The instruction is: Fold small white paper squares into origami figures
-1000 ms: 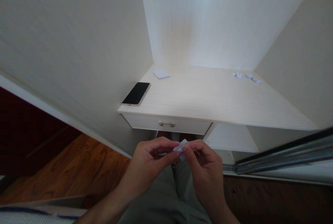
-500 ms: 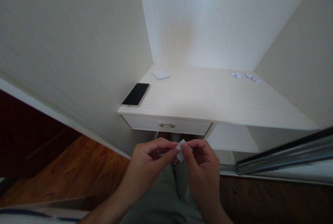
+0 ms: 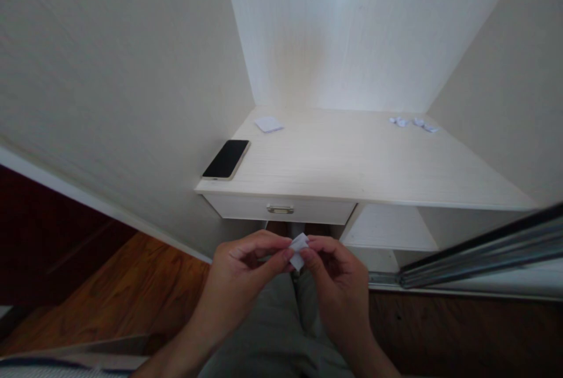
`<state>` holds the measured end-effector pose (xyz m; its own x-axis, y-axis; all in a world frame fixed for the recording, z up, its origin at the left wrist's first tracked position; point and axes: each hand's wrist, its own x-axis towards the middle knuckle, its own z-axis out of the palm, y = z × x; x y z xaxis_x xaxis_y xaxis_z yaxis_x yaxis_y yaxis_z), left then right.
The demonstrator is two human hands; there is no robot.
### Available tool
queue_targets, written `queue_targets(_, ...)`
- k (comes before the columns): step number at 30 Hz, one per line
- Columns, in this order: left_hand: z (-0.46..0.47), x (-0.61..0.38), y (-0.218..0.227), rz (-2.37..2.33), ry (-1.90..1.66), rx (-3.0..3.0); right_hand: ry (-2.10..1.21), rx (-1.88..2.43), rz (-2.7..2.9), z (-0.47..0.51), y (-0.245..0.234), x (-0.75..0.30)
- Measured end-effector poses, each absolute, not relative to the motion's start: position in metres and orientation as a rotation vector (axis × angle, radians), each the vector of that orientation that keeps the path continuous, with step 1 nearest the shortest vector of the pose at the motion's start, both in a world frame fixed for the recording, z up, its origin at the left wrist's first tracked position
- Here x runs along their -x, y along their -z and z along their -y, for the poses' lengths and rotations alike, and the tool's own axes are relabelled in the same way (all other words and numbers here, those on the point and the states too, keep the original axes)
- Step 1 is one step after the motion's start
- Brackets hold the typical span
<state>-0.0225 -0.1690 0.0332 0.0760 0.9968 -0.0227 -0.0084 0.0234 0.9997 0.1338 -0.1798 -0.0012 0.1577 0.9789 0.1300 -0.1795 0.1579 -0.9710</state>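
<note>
A small folded piece of white paper [image 3: 298,247] is pinched between both hands, in front of the drawer and below the desktop's front edge. My left hand [image 3: 250,266] grips its left side with thumb and index finger. On the right side, the thumb and fingers of my right hand [image 3: 336,275] press on it. Part of the paper is hidden behind the fingertips. Farther off on the desktop lie a flat stack of white paper [image 3: 269,125] at the back left and several small folded paper pieces [image 3: 400,122] at the back right.
A black-screened phone [image 3: 227,159] lies at the desktop's [image 3: 334,155] left edge. Below are a drawer with a metal handle [image 3: 280,210] and an open shelf [image 3: 387,228]. Panels enclose both sides. A metal sliding-door track [image 3: 475,249] runs at the lower right.
My fingers have shifted slightly on the paper, so more of its face shows between the thumbs. The view has moved a little; the things on the desktop stay put.
</note>
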Motion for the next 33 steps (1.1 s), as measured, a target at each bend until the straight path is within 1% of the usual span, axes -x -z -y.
queue_targets(5,0.169,0.026,-0.034,-1.128,-1.120,-1.316,-1.189,0.985,0.956,0.177,-0.001,-0.135)
queue_targets(13,0.165,0.032,-0.051,-1.202,-0.979,-1.384,-1.316,1.011,0.821,0.176,-0.002,-0.133)
queue_targets(16,0.165,0.033,-0.055,-1.253,-0.956,-1.379,-1.308,1.015,0.848,0.175,-0.003,-0.131)
queue_targets(22,0.164,0.031,-0.058,-1.328,-1.034,-1.352,-1.275,1.043,0.879,0.174,-0.004,-0.130)
queue_targets(33,0.167,0.038,-0.054,-1.356,-1.068,-1.284,-1.240,1.090,0.941,0.175,-0.004,-0.125)
